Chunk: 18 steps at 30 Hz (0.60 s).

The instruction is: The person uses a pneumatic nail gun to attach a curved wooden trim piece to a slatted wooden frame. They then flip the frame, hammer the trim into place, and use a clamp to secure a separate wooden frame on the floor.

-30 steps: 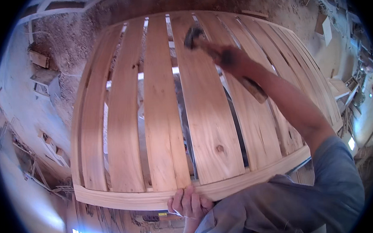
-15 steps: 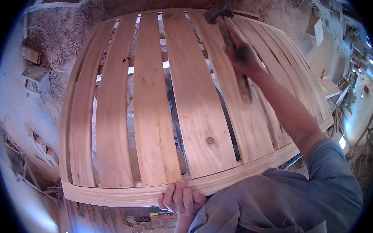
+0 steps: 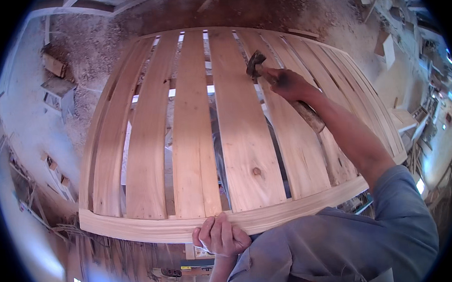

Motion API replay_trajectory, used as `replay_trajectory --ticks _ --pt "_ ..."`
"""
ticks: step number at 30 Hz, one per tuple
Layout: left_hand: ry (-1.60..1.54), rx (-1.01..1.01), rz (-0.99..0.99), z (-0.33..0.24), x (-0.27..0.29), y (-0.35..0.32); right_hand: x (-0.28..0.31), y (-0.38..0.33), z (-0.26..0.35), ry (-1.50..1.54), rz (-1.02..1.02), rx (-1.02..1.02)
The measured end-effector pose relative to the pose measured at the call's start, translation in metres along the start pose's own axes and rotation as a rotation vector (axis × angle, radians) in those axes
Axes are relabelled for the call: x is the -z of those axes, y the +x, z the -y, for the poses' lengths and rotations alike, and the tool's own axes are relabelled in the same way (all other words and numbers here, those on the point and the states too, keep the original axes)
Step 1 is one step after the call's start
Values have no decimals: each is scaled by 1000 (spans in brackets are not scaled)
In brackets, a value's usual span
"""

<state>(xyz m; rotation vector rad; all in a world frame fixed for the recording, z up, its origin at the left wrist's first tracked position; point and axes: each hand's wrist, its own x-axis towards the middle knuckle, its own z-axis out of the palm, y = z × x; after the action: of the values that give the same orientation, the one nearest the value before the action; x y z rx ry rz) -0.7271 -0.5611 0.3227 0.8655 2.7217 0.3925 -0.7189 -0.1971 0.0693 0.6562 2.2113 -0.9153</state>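
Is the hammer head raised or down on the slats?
Down: the hammer head meets a slat of the wooden frame, gripped by the right hand.

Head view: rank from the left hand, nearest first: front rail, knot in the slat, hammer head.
From the left hand:
1. Front rail: under its fingers, at the near edge.
2. Knot: just up and right, on the middle slat.
3. Hammer head: far end, up right.
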Motion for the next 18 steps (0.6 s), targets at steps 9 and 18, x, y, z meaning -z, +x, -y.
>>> replay_trajectory --ticks 9,18 --pt "-12 -51 -155 -7 1 9 -8 37 28 160 186 215" --pt "-212 -180 -490 -39 40 89 168 -231 -24 548 -369 -79"
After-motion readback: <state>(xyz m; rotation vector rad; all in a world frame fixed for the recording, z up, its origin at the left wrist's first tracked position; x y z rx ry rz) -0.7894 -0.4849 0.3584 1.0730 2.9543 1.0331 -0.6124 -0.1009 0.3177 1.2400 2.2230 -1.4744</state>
